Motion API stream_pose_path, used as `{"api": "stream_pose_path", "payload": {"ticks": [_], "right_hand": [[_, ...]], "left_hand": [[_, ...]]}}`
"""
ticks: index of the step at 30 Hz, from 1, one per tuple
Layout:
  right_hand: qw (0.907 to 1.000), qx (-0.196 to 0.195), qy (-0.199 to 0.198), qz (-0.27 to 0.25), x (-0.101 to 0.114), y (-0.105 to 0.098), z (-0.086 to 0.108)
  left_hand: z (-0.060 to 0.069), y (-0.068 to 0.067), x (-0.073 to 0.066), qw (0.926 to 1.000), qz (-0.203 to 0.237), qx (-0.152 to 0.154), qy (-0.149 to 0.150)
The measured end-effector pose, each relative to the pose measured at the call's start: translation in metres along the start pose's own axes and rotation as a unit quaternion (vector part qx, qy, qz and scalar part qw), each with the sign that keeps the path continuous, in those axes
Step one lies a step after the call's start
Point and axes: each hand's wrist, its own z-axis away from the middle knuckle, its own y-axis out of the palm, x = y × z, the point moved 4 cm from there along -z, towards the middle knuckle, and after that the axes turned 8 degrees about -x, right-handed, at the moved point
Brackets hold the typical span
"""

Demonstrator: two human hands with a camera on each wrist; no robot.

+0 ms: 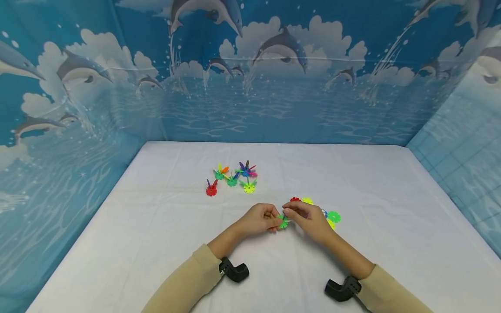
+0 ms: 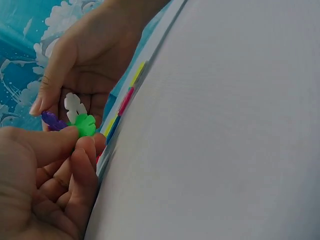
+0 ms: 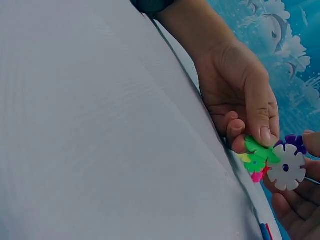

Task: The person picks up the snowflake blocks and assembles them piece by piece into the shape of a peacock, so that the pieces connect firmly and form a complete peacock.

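In the left wrist view my left hand [image 2: 50,175] pinches a green notched plastic disc [image 2: 85,125] between thumb and fingers. A white notched disc [image 3: 287,169] and a purple one [image 3: 295,144] are joined to the green disc, as the right wrist view shows. My right hand [image 1: 309,217] faces the left one, its thumb and fingertips pinching the purple disc from the other side. Both hands are close together over the table's middle. In the head view the fingers cover much of the small pieces.
Beyond the hands, on the white-covered table [image 1: 156,243], stand several joined disc clusters, among them a red one [image 1: 211,189] and a yellow one [image 1: 248,187]. Loose discs lie partly behind the right hand, including a green disc [image 1: 334,217]. A dolphin-print curtain [image 1: 274,113] borders the table.
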Motion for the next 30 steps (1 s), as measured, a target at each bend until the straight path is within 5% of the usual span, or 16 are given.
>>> {"api": "stream_pose_path", "payload": {"ticks": [13, 22, 30], "right_hand": [[0.9996, -0.008, -0.023, 0.014, -0.006, 0.002, -0.001], [0.9954, -0.029, -0.005, -0.092, -0.011, -0.003, -0.004], [0.9934, 0.008, 0.011, -0.114, -0.017, -0.004, -0.005]], "left_hand": [[0.001, 0.001, 0.001, 0.9993, -0.03, -0.021, 0.005], [0.001, 0.002, -0.002, 0.9995, 0.009, -0.03, -0.011], [0.002, 0.003, -0.003, 0.9992, 0.027, -0.021, -0.022]]}}
